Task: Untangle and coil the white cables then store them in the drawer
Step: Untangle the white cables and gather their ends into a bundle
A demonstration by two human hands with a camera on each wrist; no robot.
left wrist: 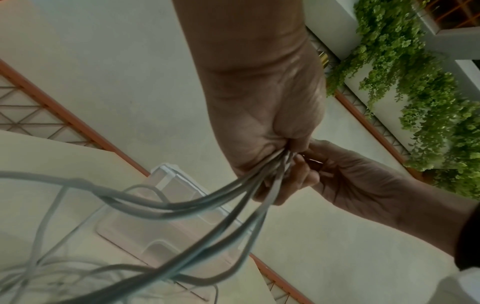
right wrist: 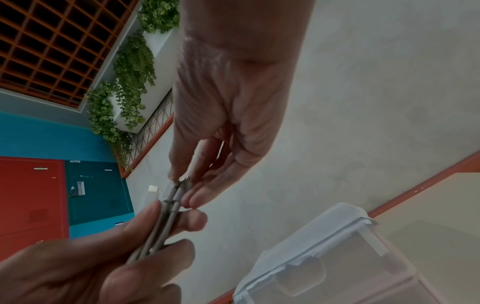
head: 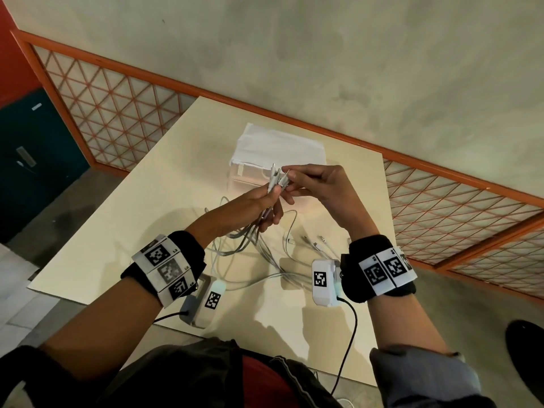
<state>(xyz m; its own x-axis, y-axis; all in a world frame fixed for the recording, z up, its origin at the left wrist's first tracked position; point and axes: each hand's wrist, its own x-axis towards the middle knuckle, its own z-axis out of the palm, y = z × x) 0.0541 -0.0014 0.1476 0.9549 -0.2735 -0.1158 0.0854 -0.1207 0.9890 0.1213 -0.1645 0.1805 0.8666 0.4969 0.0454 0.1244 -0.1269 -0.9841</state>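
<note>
Several white cables (head: 253, 240) hang tangled from my hands down onto the cream table (head: 117, 231). My left hand (head: 265, 201) grips a bundle of their plug ends (head: 276, 178), raised above the table; in the left wrist view the cables (left wrist: 233, 197) trail out of its fist (left wrist: 270, 144). My right hand (head: 306, 178) pinches the plug tips with thumb and fingers; the right wrist view shows its fingertips (right wrist: 192, 199) on the plugs (right wrist: 174, 195). A small translucent drawer unit (head: 276, 160) with a white top stands just behind the hands.
Loose cable ends (head: 318, 242) lie on the table by my right wrist. An orange lattice railing (head: 117, 92) runs behind the table. Teal and red lockers (right wrist: 78, 195) stand at the left. A dark shoe (head: 527, 351) is on the floor at the right.
</note>
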